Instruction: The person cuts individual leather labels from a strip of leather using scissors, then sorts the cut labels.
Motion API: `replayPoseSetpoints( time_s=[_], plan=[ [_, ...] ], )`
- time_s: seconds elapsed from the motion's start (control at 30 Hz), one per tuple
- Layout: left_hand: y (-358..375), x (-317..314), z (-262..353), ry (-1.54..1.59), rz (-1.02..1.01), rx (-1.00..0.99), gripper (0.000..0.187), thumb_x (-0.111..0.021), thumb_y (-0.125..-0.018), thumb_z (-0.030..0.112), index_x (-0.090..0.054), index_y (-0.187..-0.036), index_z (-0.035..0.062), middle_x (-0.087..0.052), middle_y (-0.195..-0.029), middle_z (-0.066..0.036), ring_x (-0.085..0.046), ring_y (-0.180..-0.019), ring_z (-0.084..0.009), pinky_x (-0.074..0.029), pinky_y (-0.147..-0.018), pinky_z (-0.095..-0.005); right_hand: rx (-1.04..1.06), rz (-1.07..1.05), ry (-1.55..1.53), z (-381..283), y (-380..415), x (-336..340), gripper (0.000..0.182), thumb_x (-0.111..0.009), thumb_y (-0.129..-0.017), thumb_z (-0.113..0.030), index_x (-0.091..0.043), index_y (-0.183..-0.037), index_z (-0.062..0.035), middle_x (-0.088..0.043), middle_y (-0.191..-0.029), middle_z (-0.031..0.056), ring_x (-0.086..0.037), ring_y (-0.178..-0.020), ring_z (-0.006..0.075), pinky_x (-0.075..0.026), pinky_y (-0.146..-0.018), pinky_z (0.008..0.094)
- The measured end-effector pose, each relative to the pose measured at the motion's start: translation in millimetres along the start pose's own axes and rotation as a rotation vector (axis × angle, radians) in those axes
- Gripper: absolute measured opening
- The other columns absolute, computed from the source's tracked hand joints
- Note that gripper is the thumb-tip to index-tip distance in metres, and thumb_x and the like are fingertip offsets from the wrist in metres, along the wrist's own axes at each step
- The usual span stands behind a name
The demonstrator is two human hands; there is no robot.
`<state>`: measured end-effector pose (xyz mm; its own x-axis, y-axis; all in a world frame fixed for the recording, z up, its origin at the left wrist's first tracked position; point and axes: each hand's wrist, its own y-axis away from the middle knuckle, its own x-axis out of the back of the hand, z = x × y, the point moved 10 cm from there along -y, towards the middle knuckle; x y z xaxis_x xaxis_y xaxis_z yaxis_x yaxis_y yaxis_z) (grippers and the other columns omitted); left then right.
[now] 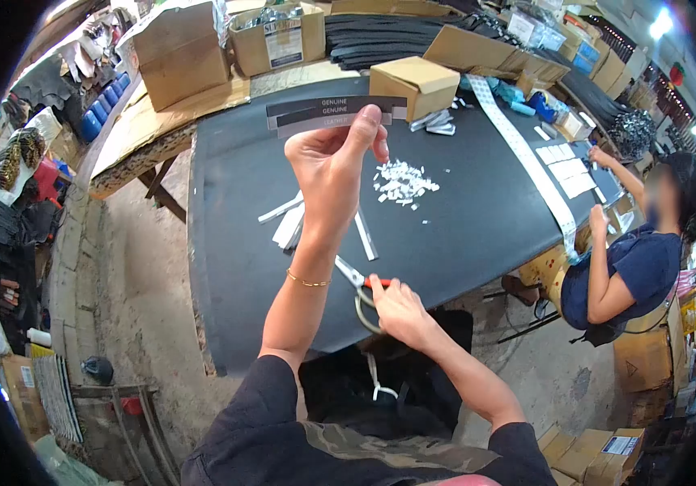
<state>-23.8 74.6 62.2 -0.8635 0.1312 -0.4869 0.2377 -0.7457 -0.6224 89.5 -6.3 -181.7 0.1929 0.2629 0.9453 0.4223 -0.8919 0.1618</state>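
My left hand [333, 166] is raised above the table, its thumb and fingers pinching several dark and clear label strips [336, 106]. The words "GENUINE" and "LEATHER" can be read on them. Lower down, near the table's front edge, my right hand [403, 312] is closed on the handles of a pair of scissors [351, 272], whose blades point up and left. White strips [289, 227] lie fanned out on the table, partly hidden behind my left forearm, and one more strip [366, 236] is to its right. Beyond them is a heap of small white cut pieces [403, 183].
The black-covered table [461, 219] carries an upright cardboard box [414, 87] at the back and a long white printed band [522, 150] on the right. A co-worker [631, 259] sits at the right side, handling white cards [568, 170]. More boxes [276, 39] line the back.
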Motion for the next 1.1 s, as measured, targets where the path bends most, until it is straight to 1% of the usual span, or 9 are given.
replayPoseSetpoints(
  time_s=[0.07,0.23,0.3,0.33,0.37,0.5,0.57,0.7,1.1],
  plan=[
    [0.9,-1.9,-5.9,0.065,0.018,-0.004,0.015,-0.064,-0.086,0.006,-0.067,-0.077,-0.006,-0.063,-0.067,-0.01,-0.057,-0.052,-0.0136,-0.046,-0.048,-0.0248,0.083,0.045,-0.049,6.4,14.4,3.1,0.054,-0.05,-0.077,0.002,-0.042,-0.13,0.0015,-0.055,-0.099,0.031,-0.058,-0.088,0.0438,-0.05,-0.077,0.0492],
    [-21.4,15.2,-27.5,0.086,0.063,0.032,0.014,-0.063,-0.086,0.006,-0.066,-0.078,-0.0057,-0.061,-0.064,-0.01,-0.055,-0.053,-0.0154,-0.044,-0.048,-0.0273,-0.027,-0.215,-0.478,46.6,32.8,51.6,0.046,-0.061,-0.07,-0.001,-0.046,-0.114,-0.0066,-0.057,-0.096,0.0182,-0.058,-0.093,0.0384,-0.047,-0.085,0.0414],
    [-24.2,19.4,-38.3,0.051,0.075,0.073,0.014,-0.063,-0.086,0.005,-0.066,-0.079,-0.0057,-0.061,-0.064,-0.01,-0.056,-0.054,-0.0153,-0.045,-0.05,-0.0274,-0.145,-0.178,-1.202,76.8,37.4,51.1,0.049,-0.063,-0.069,0.004,-0.044,-0.112,-0.0095,-0.057,-0.094,0.0126,-0.06,-0.097,0.0302,-0.049,-0.085,0.0372],
    [-27.9,21.4,-40.6,0.003,0.057,0.081,0.013,-0.062,-0.086,0.004,-0.066,-0.079,-0.0059,-0.062,-0.065,-0.01,-0.056,-0.054,-0.0153,-0.046,-0.052,-0.0276,0.054,-0.116,-1.649,71.6,26.7,71.3,0.054,-0.064,-0.068,0.011,-0.041,-0.112,-0.0106,-0.056,-0.093,0.0117,-0.06,-0.097,0.0229,-0.051,-0.083,0.0361],
    [-31.3,23.5,-42.3,0.024,0.08,0.034,0.013,-0.061,-0.087,0.003,-0.067,-0.08,-0.0062,-0.062,-0.066,-0.01,-0.057,-0.056,-0.0149,-0.046,-0.054,-0.0276,0.146,0.055,-1.509,63.7,17.3,106.2,0.059,-0.067,-0.068,0.013,-0.038,-0.113,-0.0091,-0.057,-0.091,0.0143,-0.062,-0.094,0.0238,-0.052,-0.082,0.0377],
    [-37.8,30.8,-52.0,-0.049,0.113,0.041,0.013,-0.06,-0.088,0.004,-0.067,-0.084,-0.0069,-0.064,-0.066,-0.01,-0.061,-0.058,-0.0165,-0.052,-0.056,-0.0297,0.491,0.072,-1.605,35.7,-43.5,172.7,0.057,-0.071,-0.069,0.009,-0.038,-0.113,-0.0068,-0.061,-0.087,0.0138,-0.062,-0.087,0.0269,-0.052,-0.078,0.0395],
    [-40.2,36.4,-56.2,-0.081,0.142,0.059,0.014,-0.059,-0.088,0.005,-0.067,-0.085,-0.0064,-0.065,-0.069,-0.011,-0.067,-0.067,-0.0224,-0.055,-0.06,-0.0327,0.537,-0.008,-1.591,18.0,-78.0,184.0,0.06,-0.075,-0.069,0.004,-0.037,-0.113,-0.0084,-0.058,-0.088,0.0094,-0.06,-0.087,0.0218,-0.051,-0.079,0.0379],
    [-44.0,50.5,-59.4,-0.038,0.213,0.056,0.014,-0.064,-0.087,0.007,-0.068,-0.084,-0.0058,-0.067,-0.072,-0.011,-0.064,-0.062,-0.0132,-0.052,-0.056,-0.025,0.563,-0.175,-1.489,-9.2,-124.8,188.0,0.08,-0.089,-0.058,-0.015,-0.034,-0.115,-0.0105,-0.052,-0.096,0.006,-0.057,-0.093,0.019,-0.048,-0.084,0.0353],
    [-44.2,68.8,-68.5,-0.163,0.321,0.131,0.014,-0.068,-0.085,0.012,-0.07,-0.08,-0.0012,-0.066,-0.068,-0.005,-0.054,-0.053,-0.0034,-0.041,-0.043,-0.018,0.679,-0.311,-1.127,-32.4,-139.9,172.6,0.083,-0.089,-0.057,-0.037,-0.038,-0.111,0.0,-0.052,-0.09,0.011,-0.059,-0.082,0.0213,-0.05,-0.074,0.0336]
  ],
)
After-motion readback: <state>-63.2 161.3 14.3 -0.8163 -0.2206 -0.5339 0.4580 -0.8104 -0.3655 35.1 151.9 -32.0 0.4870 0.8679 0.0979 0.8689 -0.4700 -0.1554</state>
